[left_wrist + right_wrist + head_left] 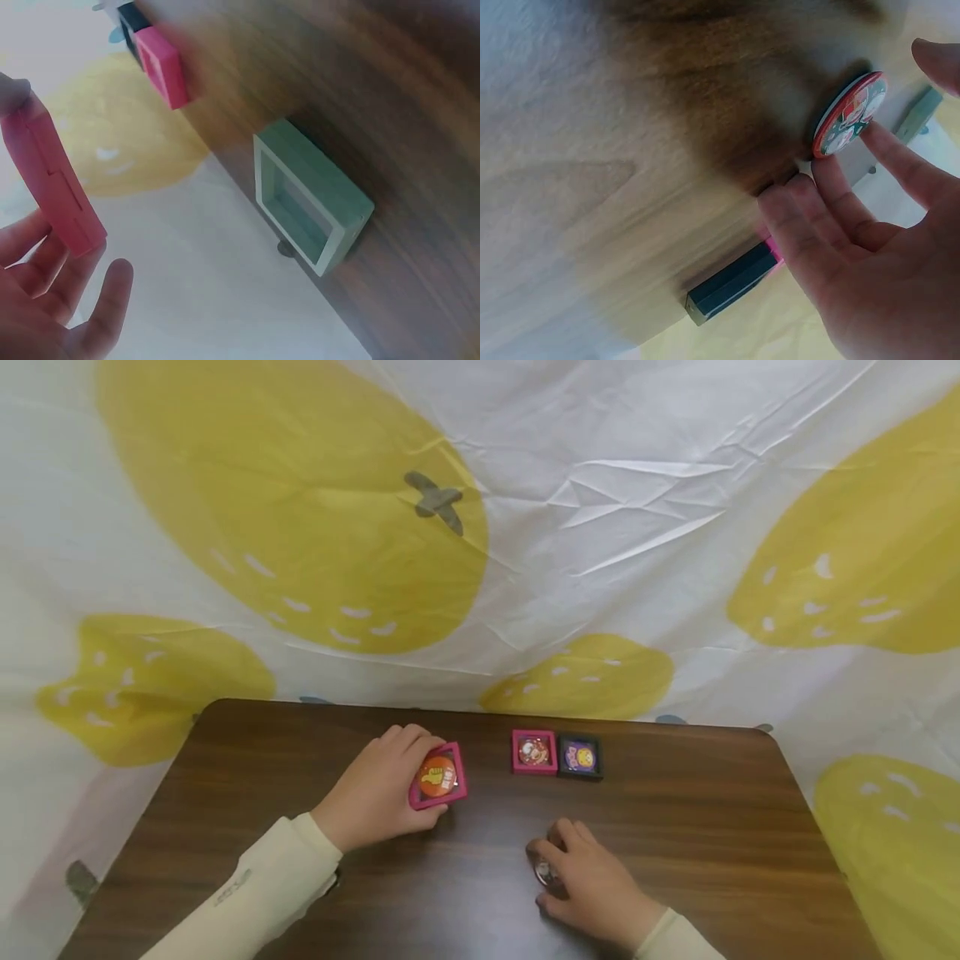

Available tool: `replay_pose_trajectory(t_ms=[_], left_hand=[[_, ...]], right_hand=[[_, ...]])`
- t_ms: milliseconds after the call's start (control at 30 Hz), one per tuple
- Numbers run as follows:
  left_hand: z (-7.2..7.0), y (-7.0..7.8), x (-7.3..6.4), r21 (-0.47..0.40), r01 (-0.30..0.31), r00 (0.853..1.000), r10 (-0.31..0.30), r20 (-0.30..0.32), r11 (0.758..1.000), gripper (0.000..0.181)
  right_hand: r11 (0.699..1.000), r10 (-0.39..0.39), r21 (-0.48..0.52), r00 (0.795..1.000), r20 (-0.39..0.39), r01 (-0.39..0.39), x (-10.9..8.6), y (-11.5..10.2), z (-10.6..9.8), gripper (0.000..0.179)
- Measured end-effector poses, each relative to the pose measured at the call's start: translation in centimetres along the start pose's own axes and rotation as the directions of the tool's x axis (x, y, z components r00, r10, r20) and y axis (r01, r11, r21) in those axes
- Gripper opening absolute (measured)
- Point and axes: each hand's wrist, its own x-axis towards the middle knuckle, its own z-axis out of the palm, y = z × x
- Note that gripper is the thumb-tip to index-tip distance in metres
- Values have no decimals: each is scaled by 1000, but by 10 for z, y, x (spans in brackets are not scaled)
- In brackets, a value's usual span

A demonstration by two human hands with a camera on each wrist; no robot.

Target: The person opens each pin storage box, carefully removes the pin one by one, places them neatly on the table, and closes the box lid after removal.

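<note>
A bright pink square frame is held by my left hand, fingers along its far edge and thumb near its lower side. Inside it shows an orange round badge with a yellow thumbs-up. In the left wrist view the pink frame appears edge-on, raised off the tabletop. My right hand curls its fingers around a round tin badge close over the table. The right wrist view shows this badge red-rimmed with a printed picture, tilted, fingertips at its edge and the thumb apart from it.
Near the table's back edge, a second pink frame with a round badge sits beside a black frame holding a purple and yellow badge. A grey-green frame stands on the brown table. Behind hangs a lemon-print cloth.
</note>
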Motion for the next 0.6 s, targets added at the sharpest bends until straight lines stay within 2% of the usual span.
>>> replay_pose_trajectory(t_ms=[233, 333, 433, 500, 533, 600], left_hand=[[-16, 14, -23, -45, 40, 999, -41, -33, 998, 79], [-22, 21, -30, -69, 58, 997, -61, -37, 996, 81], [-27, 30, -36, -92, 67, 997, -71, -35, 994, 83], [-29, 36, -39, -102, 63, 997, -67, -37, 993, 83], [-31, 38, -39, -105, 56, 997, -61, -42, 993, 83], [-33, 44, -40, -108, 33, 998, -39, -58, 994, 84]], right_hand=[[995, -31, 100, 1000, 1, 31, 0, 3, -7, 53], [990, -52, 129, 997, -55, 59, 4, 0, -13, 54], [976, -56, 201, 990, -128, 81, 13, -6, -24, 52], [950, -33, 302, 987, -156, 79, 19, -14, -34, 50], [923, -23, 375, 986, -164, 84, 23, -19, -38, 49], [839, -1, 537, 988, -152, 83, 30, -30, -46, 47]])
